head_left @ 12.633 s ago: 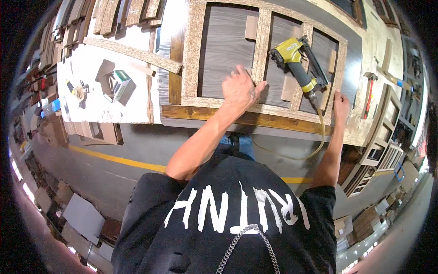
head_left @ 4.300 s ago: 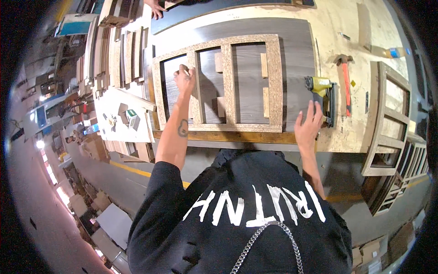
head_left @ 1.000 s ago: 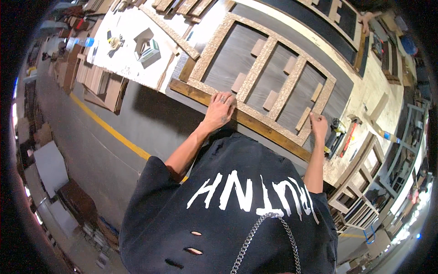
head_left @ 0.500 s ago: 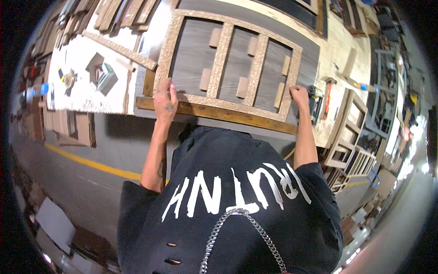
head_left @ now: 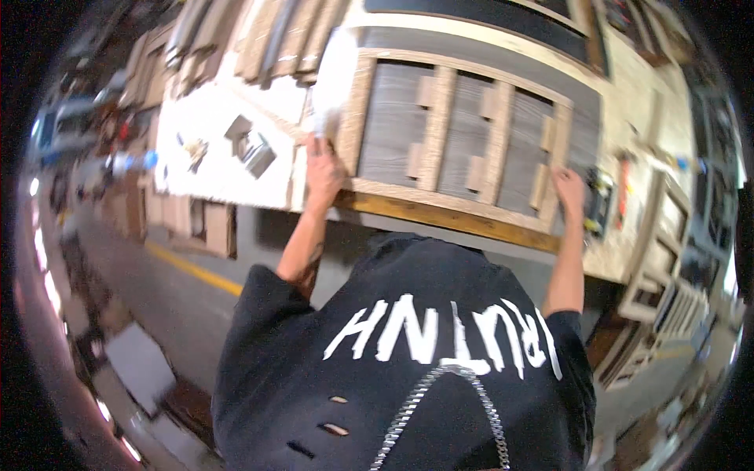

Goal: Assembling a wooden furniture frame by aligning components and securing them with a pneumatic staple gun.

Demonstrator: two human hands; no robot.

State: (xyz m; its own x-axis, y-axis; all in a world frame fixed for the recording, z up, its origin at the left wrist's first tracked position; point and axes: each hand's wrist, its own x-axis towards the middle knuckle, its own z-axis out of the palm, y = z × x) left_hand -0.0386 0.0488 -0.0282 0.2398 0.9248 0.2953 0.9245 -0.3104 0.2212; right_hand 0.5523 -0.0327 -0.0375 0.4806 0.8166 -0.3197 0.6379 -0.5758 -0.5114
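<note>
Three-opening wooden frame [head_left: 496,145], lying flat on a grey wood-grain panel [head_left: 389,118] between the two hands. Left hand [head_left: 323,174], fingers extended, at its near left corner; right hand [head_left: 570,190], fingers curled, at its right stile. Blur leaves any firm grip indeterminable.

Your left: open box [head_left: 259,159] on the white tabletop [head_left: 216,182], small blurred item [head_left: 193,151] beside it, wooden strips [head_left: 290,39] piled beyond. Blue-ended bottle [head_left: 141,161] farther left, also blurred. Yellow line [head_left: 195,269] and pale sheet [head_left: 140,367] lower left. Your right: wooden frame with openings [head_left: 648,250] near a slatted one [head_left: 664,322]. Dark panel [head_left: 503,23] on the far side from you
</note>
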